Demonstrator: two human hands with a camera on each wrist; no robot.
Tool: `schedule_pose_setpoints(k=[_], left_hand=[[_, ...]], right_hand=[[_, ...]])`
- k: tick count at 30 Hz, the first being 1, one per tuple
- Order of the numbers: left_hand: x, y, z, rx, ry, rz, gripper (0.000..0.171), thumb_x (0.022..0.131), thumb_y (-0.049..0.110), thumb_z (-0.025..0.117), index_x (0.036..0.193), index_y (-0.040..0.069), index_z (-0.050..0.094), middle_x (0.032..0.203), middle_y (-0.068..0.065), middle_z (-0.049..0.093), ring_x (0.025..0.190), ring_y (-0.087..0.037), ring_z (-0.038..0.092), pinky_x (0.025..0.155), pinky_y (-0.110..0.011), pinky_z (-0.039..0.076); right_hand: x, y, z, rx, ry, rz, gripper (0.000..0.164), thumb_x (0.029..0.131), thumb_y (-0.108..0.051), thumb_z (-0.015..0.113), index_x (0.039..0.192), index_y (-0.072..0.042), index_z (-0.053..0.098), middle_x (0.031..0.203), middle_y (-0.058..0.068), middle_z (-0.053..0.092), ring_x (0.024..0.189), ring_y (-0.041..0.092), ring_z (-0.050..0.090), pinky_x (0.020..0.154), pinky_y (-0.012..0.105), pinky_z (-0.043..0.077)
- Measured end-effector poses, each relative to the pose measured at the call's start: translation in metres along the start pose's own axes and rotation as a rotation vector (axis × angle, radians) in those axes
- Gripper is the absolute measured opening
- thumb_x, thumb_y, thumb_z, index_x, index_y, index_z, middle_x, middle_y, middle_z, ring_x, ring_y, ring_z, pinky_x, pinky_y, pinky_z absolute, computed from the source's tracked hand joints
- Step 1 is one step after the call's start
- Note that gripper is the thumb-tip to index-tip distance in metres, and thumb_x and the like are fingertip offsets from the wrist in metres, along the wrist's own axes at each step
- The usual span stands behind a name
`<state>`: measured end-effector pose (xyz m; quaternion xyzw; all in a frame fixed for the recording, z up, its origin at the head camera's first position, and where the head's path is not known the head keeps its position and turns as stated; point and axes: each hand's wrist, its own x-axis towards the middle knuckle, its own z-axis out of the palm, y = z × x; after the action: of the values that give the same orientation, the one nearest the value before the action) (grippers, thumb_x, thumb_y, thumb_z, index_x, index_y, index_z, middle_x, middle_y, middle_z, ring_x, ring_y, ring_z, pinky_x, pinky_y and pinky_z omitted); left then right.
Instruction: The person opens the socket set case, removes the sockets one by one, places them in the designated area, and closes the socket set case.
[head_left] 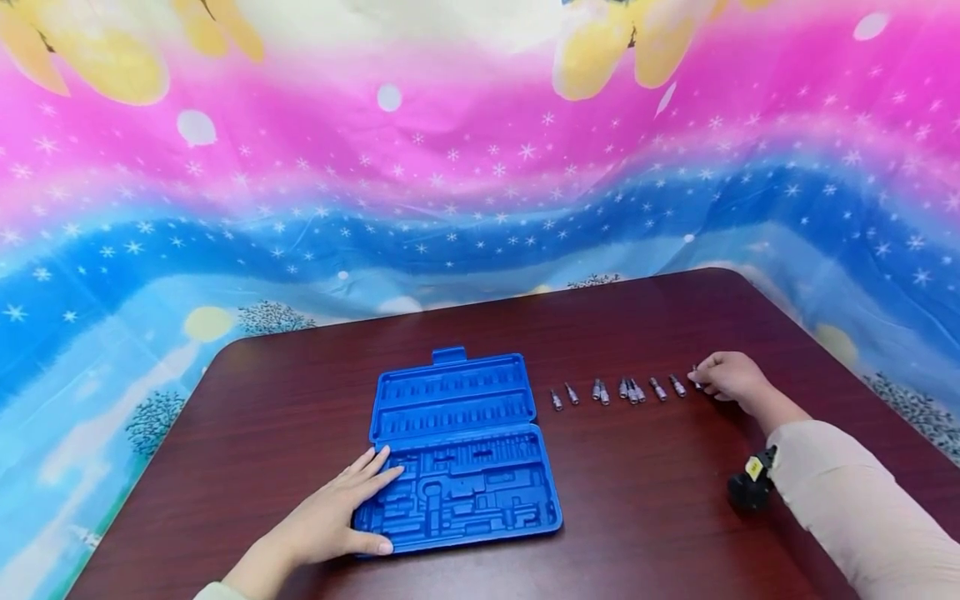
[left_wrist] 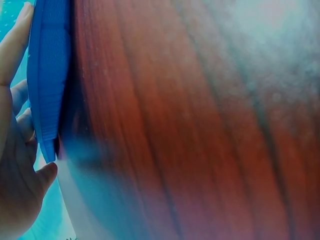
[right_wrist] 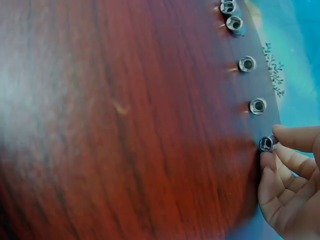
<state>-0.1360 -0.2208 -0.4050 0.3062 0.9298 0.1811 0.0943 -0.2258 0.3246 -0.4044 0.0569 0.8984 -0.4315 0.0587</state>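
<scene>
A blue plastic tool case [head_left: 491, 483] lies opened flat on the table, its moulded slots facing up. My left hand [head_left: 322, 512] rests on the near-left corner of its lower half. Those fingers are extended over the left edge, with the thumb at the front edge. Over at the right, my right hand [head_left: 731, 379] pinches a small metal socket bit [right_wrist: 266, 144] between thumb and fingers, its hollow end showing in the right wrist view. This bit is at the right end of a loose row of several similar socket bits [head_left: 657, 389].
The dark reddish wooden table [head_left: 637, 500] has rounded far corners. Behind it hangs a colourful cloth backdrop [head_left: 450, 208] with snowflakes. A black wrist camera [head_left: 750, 487] sits below my right wrist. The row of bits runs from the case's right side towards my right hand.
</scene>
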Motion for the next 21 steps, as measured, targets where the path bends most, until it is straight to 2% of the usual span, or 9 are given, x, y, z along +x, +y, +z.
schedule_pose_setpoints(k=[5, 8, 17, 21], left_hand=[[0.0000, -0.0008, 0.0005, -0.006, 0.009, -0.004, 0.084, 0.067, 0.064, 0.053, 0.134, 0.016, 0.034, 0.141, -0.008, 0.019, 0.128, -0.029, 0.011, 0.092, -0.052, 0.027], [-0.0003, -0.0010, 0.0003, -0.011, 0.012, -0.004, 0.084, 0.067, 0.063, 0.053, 0.134, 0.016, 0.035, 0.141, -0.009, 0.019, 0.128, -0.029, 0.011, 0.091, -0.053, 0.028], [0.0010, -0.0022, 0.0019, -0.006, 0.018, -0.007, 0.084, 0.067, 0.063, 0.054, 0.133, 0.015, 0.035, 0.141, -0.008, 0.019, 0.128, -0.028, 0.011, 0.092, -0.051, 0.027], [0.0015, -0.0027, 0.0033, -0.010, 0.013, -0.011, 0.084, 0.067, 0.064, 0.053, 0.133, 0.016, 0.035, 0.141, -0.008, 0.019, 0.128, -0.028, 0.011, 0.092, -0.051, 0.027]], right_hand=[[0.0024, -0.0016, 0.0016, -0.038, 0.007, -0.002, 0.020, 0.086, -0.013, 0.050, 0.072, 0.000, 0.056, 0.063, 0.003, 0.050, 0.059, 0.018, 0.044, 0.054, 0.030, 0.042], [0.0025, -0.0030, 0.0020, -0.045, 0.007, -0.002, 0.020, 0.086, -0.013, 0.050, 0.070, -0.002, 0.054, 0.062, 0.003, 0.049, 0.058, 0.017, 0.043, 0.053, 0.030, 0.041], [0.0022, -0.0021, 0.0031, -0.036, 0.005, -0.006, 0.018, 0.086, -0.013, 0.049, 0.077, 0.001, 0.055, 0.076, 0.006, 0.054, 0.065, 0.019, 0.046, 0.057, 0.029, 0.043], [0.0016, 0.0005, 0.0039, -0.049, 0.020, -0.035, 0.018, 0.085, -0.011, 0.048, 0.082, 0.004, 0.057, 0.091, 0.019, 0.058, 0.068, 0.018, 0.048, 0.058, 0.029, 0.044]])
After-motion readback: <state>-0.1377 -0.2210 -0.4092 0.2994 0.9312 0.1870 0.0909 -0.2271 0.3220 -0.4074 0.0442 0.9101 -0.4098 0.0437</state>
